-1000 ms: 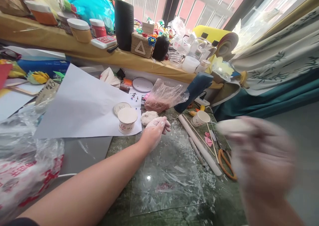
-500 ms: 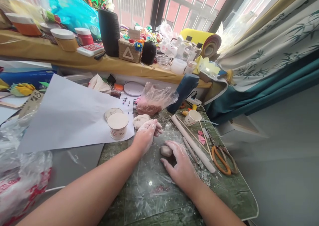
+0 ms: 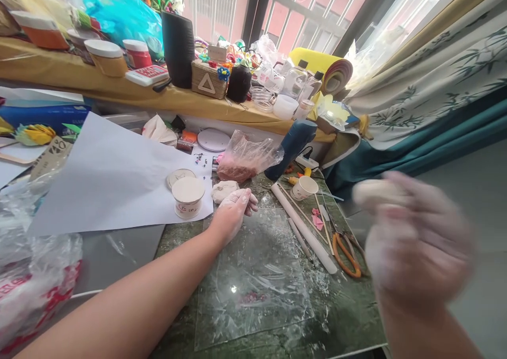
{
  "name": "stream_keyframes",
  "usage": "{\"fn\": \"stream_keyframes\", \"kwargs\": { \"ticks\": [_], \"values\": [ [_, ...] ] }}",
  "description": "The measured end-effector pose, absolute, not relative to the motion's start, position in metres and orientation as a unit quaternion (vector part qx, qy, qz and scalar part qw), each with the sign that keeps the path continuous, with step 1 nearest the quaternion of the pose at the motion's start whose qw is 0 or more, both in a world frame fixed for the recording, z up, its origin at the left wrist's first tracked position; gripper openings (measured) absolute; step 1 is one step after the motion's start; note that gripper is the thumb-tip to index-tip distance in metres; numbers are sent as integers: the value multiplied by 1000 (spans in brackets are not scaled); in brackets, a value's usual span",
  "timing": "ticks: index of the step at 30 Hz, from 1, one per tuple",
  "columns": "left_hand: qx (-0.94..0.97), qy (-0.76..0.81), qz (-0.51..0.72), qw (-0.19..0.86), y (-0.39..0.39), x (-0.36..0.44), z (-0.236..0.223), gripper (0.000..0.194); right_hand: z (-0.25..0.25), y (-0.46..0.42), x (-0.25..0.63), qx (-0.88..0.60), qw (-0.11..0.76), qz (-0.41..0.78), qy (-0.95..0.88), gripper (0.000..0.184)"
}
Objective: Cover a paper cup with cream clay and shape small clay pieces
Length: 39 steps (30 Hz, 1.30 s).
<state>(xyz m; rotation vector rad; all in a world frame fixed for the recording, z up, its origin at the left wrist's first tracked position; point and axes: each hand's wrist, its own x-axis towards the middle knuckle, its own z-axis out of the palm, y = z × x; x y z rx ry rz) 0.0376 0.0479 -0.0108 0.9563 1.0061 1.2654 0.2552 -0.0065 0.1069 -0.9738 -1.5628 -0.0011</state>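
Right of the powdery green bench (image 3: 338, 306), the right hand (image 3: 423, 248) grasps a pale lump (image 3: 370, 194) in blurred fingers; the left hand (image 3: 233, 211) curls beside white clay (image 3: 224, 190), grip unclear. Behind runs a cluttered windowsill (image 3: 222, 110).

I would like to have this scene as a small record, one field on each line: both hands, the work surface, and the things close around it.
Left hand: over the table, beside a whitish lump; contact unclear
Right hand: raised at the right, blurred, holding a pale piece
Work surface: clear sheet with pale smears, on a dark green table
Right of sheet: thick pale rod; scissors with orange handles
Beyond lump: clear bag, reddish-brown contents
Left of lump: cup, upright on white paper
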Motion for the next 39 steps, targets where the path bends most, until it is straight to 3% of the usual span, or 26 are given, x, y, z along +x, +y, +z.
{"fn": "stream_keyframes", "kwargs": {
  "ticks": [1,3,5,7,10,15,20,28,32,39],
  "values": [
    [410,433,543,592,48,38,-11,43,110,-8,254,-387,646,-57,-656,37],
    [406,432,542,596,49,38,-11,44,91,-14,247,-366,621,-108,-685,36],
    [405,429,542,598,49,38,-12,44,51,-22,239,-427,401,-2,-810,37],
    [412,428,541,595,49,38,-12,44,8,-30,232,-498,290,65,-815,58],
    [424,433,539,586,48,38,-12,43,-29,-39,225,-554,287,125,-771,73],
    [425,431,540,585,47,39,-12,43,-23,-36,207,-515,256,173,-799,77],
    [436,437,535,577,47,38,-12,42,-21,-30,185,-474,271,255,-798,45],
    [430,427,544,580,47,37,-15,39,-23,-28,197,-515,389,503,-574,43],
    [433,423,539,585,48,36,-15,39,-23,-24,199,-502,426,539,-526,48],
    [431,422,545,583,49,37,-17,43,-16,-19,199,-415,520,669,-331,38]
  ]
}}
